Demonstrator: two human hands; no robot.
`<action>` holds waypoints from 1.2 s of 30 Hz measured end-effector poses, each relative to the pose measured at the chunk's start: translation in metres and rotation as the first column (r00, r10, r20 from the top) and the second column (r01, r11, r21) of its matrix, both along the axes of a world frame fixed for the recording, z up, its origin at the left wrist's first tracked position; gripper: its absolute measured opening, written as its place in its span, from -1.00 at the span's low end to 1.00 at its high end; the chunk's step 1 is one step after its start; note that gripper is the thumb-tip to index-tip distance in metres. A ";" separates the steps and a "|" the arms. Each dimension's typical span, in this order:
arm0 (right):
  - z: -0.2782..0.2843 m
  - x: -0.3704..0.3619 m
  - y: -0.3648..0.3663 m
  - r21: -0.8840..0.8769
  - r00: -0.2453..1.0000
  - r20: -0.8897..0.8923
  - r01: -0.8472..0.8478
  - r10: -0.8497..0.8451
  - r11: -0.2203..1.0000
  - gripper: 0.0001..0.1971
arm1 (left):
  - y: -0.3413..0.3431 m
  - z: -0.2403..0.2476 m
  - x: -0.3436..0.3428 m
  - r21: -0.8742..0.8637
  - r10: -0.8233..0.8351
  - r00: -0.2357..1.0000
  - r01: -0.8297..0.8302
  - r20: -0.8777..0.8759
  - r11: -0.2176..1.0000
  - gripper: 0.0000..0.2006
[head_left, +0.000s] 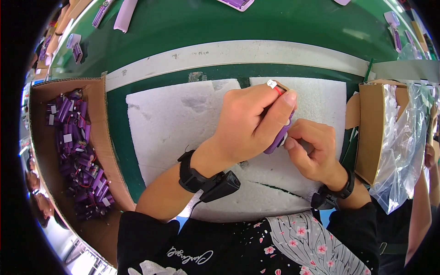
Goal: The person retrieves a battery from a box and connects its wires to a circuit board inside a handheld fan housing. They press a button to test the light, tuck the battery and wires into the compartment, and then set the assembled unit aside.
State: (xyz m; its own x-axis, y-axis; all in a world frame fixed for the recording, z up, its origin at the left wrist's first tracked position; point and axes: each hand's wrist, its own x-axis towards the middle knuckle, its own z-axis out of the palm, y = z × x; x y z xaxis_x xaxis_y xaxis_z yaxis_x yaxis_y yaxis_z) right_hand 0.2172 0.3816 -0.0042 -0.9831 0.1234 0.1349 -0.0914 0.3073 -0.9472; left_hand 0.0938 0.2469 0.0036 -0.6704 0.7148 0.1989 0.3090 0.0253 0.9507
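My left hand is wrapped around a purple battery pack, held tilted above the white foam sheet. A white plug on a short red and dark wire pokes out past my left thumb and forefinger. Close against the pack's lower end, my right hand has its thumb and forefinger pinched together. A small pale bit shows at those fingertips, too small to name. My left fingers cover most of the pack.
At left stands a cardboard box with many purple battery packs heaped inside. To the right is another cardboard box with clear plastic film hanging over it. Beyond a pale rail, purple housings lie on a green surface.
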 end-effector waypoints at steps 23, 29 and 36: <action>0.030 0.014 -0.009 0.080 0.997 0.057 0.051 -0.056 0.996 -0.93 | -0.001 0.012 0.013 0.104 -0.016 0.991 0.030 -0.130 0.994 -0.73; 0.027 0.015 -0.010 0.098 0.997 0.045 0.055 -0.060 0.994 -0.93 | -0.002 0.013 0.013 0.087 -0.021 0.993 0.031 -0.119 0.996 -0.73; 0.025 0.018 -0.008 0.158 0.997 0.016 0.077 -0.080 0.985 -0.94 | -0.004 0.017 0.014 0.082 -0.056 0.997 0.059 -0.048 0.995 -0.69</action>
State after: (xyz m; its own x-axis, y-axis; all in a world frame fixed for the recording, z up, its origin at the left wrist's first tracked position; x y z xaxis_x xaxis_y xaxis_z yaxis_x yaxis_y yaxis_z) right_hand 0.2355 0.3740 0.0208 -0.9742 0.1795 0.1369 -0.0405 0.4575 -0.8883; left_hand 0.1074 0.2428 0.0210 -0.6175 0.7315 0.2890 0.3511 -0.0725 0.9335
